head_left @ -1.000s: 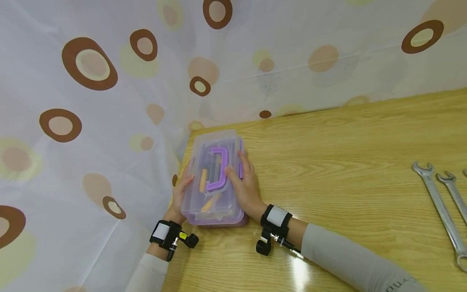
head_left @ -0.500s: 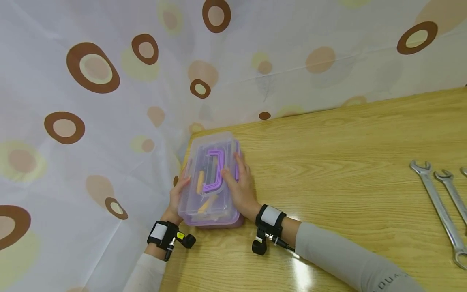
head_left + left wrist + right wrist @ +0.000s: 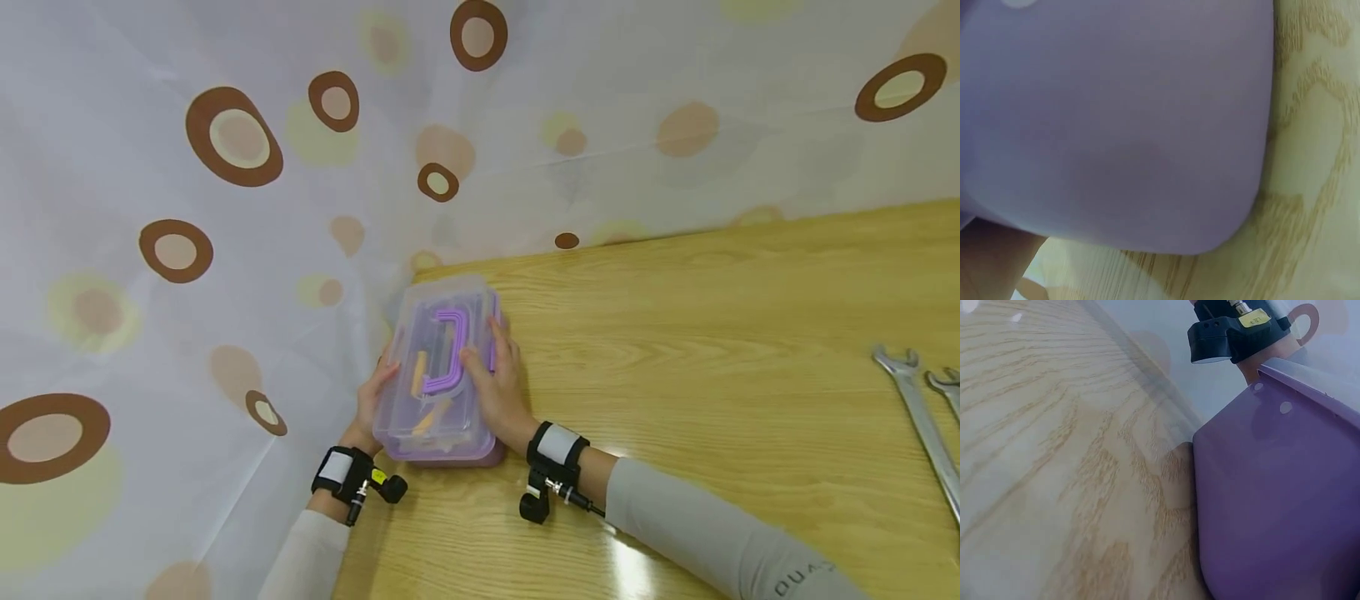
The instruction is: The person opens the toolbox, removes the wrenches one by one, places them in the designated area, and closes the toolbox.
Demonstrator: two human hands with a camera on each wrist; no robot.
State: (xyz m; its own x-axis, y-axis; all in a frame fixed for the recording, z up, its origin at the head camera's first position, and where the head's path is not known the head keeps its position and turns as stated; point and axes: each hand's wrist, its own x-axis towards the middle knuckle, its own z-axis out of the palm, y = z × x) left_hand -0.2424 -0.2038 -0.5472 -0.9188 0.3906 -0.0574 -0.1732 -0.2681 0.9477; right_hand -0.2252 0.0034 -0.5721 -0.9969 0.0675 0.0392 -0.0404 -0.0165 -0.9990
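Note:
A lidded plastic storage box (image 3: 465, 417) lies on the wooden tabletop near its far left corner. Its lid is translucent with a purple carry handle (image 3: 463, 346), and orange-yellow pieces show through it. My left hand (image 3: 372, 404) grips the left side, thumb on the lid's edge. On the right side my right hand (image 3: 501, 396) holds the box, with the thumb on the lid beside the handle. Both wrist views show the purple base (image 3: 1135, 125) close against the wood; most of the fingers are hidden there.
Silver wrenches, one larger (image 3: 918, 408) and one partly cut off (image 3: 947, 385), lie at the right. A patterned sheet (image 3: 600, 108) hangs behind the table and along its left side. The wooden tabletop (image 3: 675, 358) extends to the right.
The box has shifted slightly left across the tabletop, toward the left sheet, with both hands still on it. The head view has turned a little left.

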